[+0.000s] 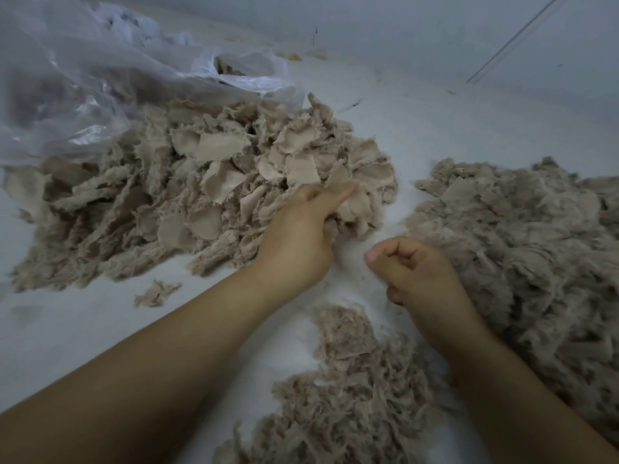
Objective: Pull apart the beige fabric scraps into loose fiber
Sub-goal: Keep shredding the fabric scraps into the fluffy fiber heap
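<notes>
A big heap of beige fabric scraps with frayed edges covers the left and middle of the white surface. My left hand is at the heap's right edge, fingers closed on a bunch of scraps. My right hand hovers just to the right and nearer, curled into a loose fist; thin wisps seem to trail from it toward the left hand, but I cannot tell what it holds. A mound of loose beige fiber lies at the right, and a second patch of fiber lies under my forearms.
A clear plastic bag with more scraps inside lies crumpled at the upper left, touching the heap. One stray scrap sits alone on the white surface. A grey wall rises at the back.
</notes>
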Action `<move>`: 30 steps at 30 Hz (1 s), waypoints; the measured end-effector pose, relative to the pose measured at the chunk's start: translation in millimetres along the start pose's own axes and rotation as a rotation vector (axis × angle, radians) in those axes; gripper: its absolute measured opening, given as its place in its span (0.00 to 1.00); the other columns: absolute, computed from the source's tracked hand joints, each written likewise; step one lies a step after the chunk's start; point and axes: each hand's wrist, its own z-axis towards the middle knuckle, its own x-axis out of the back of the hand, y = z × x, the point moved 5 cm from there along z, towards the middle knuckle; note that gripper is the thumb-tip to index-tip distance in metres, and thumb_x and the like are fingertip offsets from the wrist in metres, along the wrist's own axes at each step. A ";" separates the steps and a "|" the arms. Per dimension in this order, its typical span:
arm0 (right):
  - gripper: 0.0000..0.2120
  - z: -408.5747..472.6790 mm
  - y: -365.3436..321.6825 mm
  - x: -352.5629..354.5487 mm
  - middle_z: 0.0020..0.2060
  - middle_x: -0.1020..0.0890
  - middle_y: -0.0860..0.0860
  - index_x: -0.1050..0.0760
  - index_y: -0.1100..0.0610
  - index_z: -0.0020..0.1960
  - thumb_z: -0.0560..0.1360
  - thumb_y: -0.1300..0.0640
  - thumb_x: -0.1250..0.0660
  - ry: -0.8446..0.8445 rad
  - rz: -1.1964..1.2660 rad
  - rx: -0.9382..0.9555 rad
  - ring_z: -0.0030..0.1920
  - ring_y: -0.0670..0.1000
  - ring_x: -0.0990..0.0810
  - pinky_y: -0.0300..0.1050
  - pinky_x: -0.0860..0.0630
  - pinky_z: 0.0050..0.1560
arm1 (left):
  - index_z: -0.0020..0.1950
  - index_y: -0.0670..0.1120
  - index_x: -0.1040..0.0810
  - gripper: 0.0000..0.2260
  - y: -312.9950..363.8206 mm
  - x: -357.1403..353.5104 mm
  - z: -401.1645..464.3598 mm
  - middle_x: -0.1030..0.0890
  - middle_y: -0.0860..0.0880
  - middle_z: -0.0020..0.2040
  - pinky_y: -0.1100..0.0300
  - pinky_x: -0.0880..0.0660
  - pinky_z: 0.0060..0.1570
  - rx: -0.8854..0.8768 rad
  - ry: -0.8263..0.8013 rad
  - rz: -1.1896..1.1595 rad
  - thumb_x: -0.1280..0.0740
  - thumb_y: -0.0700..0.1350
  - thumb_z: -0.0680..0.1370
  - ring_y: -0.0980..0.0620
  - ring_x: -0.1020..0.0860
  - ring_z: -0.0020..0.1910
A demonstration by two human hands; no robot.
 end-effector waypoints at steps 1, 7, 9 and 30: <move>0.06 -3.0 -3.3 -4.6 0.26 0.34 0.50 0.17 0.51 0.38 0.73 0.59 0.26 -0.071 -0.092 0.046 0.28 0.50 0.39 0.40 0.38 0.27 | 0.68 0.51 0.23 0.24 0.5 -0.5 -1.9 0.25 0.50 0.53 0.61 0.28 0.48 0.009 -0.049 0.025 0.37 0.32 0.75 0.54 0.26 0.49; 0.10 -4.8 -7.4 -10.9 0.21 0.35 0.40 0.17 0.53 0.40 0.68 0.68 0.23 -0.194 -0.342 0.118 0.25 0.41 0.39 0.34 0.39 0.28 | 0.39 0.47 0.18 0.10 -5.7 -16.7 -20.7 0.22 0.51 0.29 0.62 0.31 0.28 0.135 -0.771 -0.038 0.23 0.52 0.70 0.57 0.28 0.26; 0.12 -3.5 -5.5 -8.9 0.22 0.37 0.41 0.17 0.52 0.40 0.69 0.69 0.25 -0.182 -0.360 0.101 0.26 0.43 0.41 0.36 0.40 0.27 | 0.40 0.48 0.18 0.09 -3.8 -19.5 -26.3 0.24 0.54 0.28 0.67 0.33 0.26 0.094 -0.827 0.023 0.22 0.51 0.69 0.61 0.29 0.25; 0.07 -13.0 -18.6 -15.4 0.23 0.27 0.49 0.16 0.53 0.35 0.71 0.58 0.29 -0.415 -0.252 0.070 0.26 0.50 0.35 0.39 0.37 0.28 | 0.42 0.45 0.23 0.06 -21.6 -4.4 -9.7 0.29 0.47 0.29 0.63 0.34 0.20 0.475 -0.375 -0.836 0.32 0.38 0.78 0.51 0.33 0.21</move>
